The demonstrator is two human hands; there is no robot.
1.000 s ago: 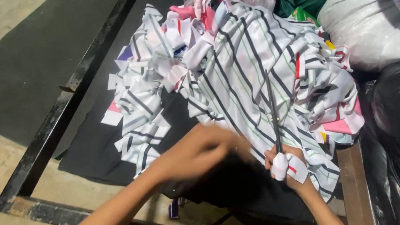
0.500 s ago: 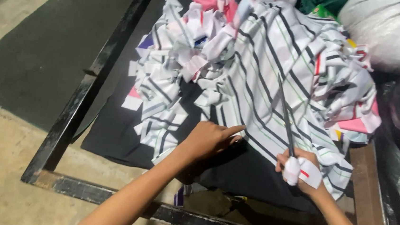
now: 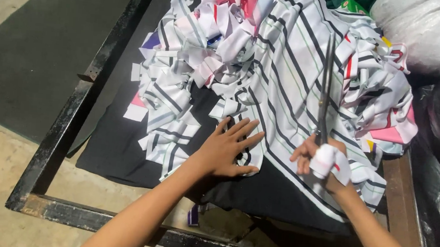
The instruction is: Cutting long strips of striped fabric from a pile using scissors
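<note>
Pressing flat, fingers spread, left hand [image 3: 226,151] holds nothing, palm down on striped cloth [image 3: 285,87] edge over black sheet [image 3: 118,147]. Right hand [image 3: 321,160] closed around scissors [image 3: 326,90], blades lying shut on the cloth, pointing away. Cut scraps [image 3: 175,99] heaped left.

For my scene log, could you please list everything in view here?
striped cloth: one large piece, white with dark stripes, spread on the table
scraps: many, white, striped, some pink, heaped at left and right
black cloth: one, under the pile
scissors: one pair, metal, blades on the striped cloth
table: one, dark metal frame
bags: white and black, at right
left hand: flat on the striped cloth
right hand: holds the scissors, wrapped in white
</note>
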